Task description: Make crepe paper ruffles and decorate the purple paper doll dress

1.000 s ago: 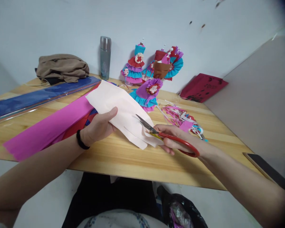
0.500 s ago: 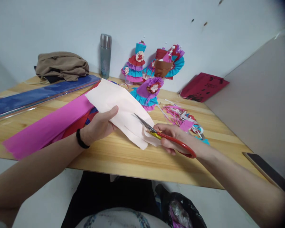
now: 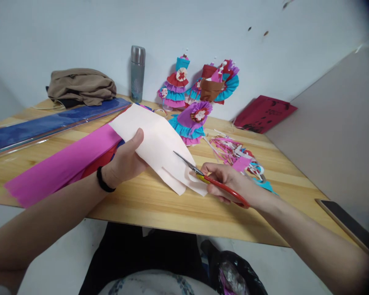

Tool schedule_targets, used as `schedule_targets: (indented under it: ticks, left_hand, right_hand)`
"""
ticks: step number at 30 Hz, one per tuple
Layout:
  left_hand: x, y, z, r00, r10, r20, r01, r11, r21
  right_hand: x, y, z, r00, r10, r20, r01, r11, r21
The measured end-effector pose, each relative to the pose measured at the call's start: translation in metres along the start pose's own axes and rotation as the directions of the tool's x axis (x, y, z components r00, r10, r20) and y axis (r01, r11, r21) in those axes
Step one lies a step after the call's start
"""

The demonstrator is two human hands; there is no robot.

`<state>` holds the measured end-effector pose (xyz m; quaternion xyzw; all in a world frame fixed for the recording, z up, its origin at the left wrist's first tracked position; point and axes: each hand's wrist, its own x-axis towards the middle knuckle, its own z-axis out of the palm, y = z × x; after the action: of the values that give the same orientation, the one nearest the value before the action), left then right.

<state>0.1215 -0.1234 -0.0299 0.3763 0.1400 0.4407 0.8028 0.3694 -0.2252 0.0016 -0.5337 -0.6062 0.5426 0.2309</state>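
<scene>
A pale pink sheet of paper [image 3: 153, 139] is held above the table, its lower right end cut into strips. My left hand [image 3: 129, 153] grips its lower left edge, thumb on top and fingers hidden underneath. Red-handled scissors [image 3: 221, 186] are in my right hand [image 3: 226, 180], their blades nearly closed and lying over the sheet's right part, pointing up and left. Beneath and left of the sheet lies a roll of magenta paper [image 3: 64, 162], with red paper [image 3: 98, 164] beside it.
Ruffled paper dresses [image 3: 175, 88] stand by the wall near a flask [image 3: 137, 76]. Blue packaged paper [image 3: 55, 123] and brown cloth [image 3: 80, 86] lie left. To the right are paper scraps [image 3: 233, 153], a red bag [image 3: 264, 114] and a phone [image 3: 347, 223]; a black bag [image 3: 233, 266] is below.
My left thumb has shifted slightly left and up on the sheet. The scissor blades have come closer together, and the cut strips hang a little differently.
</scene>
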Motion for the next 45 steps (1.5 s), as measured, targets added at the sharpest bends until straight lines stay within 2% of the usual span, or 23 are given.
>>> schedule_targets:
  ticks: [3, 7, 17, 26, 31, 36, 45]
  left_hand:
    - [0.000, 0.000, 0.001, 1.000, -0.016, -0.012, 0.016, 1.000, 0.003]
    - [-0.001, 0.000, 0.004, 0.999, -0.015, -0.035, 0.016, 1.000, 0.019]
    - [-0.001, -0.004, 0.006, 0.998, -0.027, -0.056, 0.028, 0.999, 0.021]
    - [-0.002, -0.003, 0.009, 1.000, -0.016, 0.006, 0.015, 0.999, 0.035]
    - [-0.003, -0.003, 0.009, 0.999, -0.026, -0.022, 0.027, 0.999, 0.039]
    - [-0.003, -0.002, 0.004, 1.000, -0.025, 0.002, 0.025, 1.000, -0.001]
    - [-0.002, -0.002, 0.004, 1.000, -0.019, 0.022, 0.019, 1.000, 0.012]
  right_hand:
    - [-0.001, 0.004, 0.000, 0.999, 0.033, 0.002, -0.033, 0.999, -0.002]
    - [-0.002, 0.008, -0.001, 0.998, -0.048, 0.050, 0.048, 0.999, 0.006]
    - [-0.002, -0.004, 0.001, 0.995, -0.052, 0.081, 0.051, 0.999, 0.005]
    - [0.003, -0.002, 0.003, 0.994, -0.068, 0.083, 0.067, 0.998, 0.007]
    - [0.004, 0.005, 0.000, 0.997, -0.039, 0.070, 0.038, 0.999, 0.011]
    - [0.005, 0.010, 0.000, 0.998, -0.003, 0.062, 0.001, 1.000, 0.022]
    - [0.002, 0.008, -0.001, 0.997, -0.033, 0.066, 0.033, 0.999, -0.012]
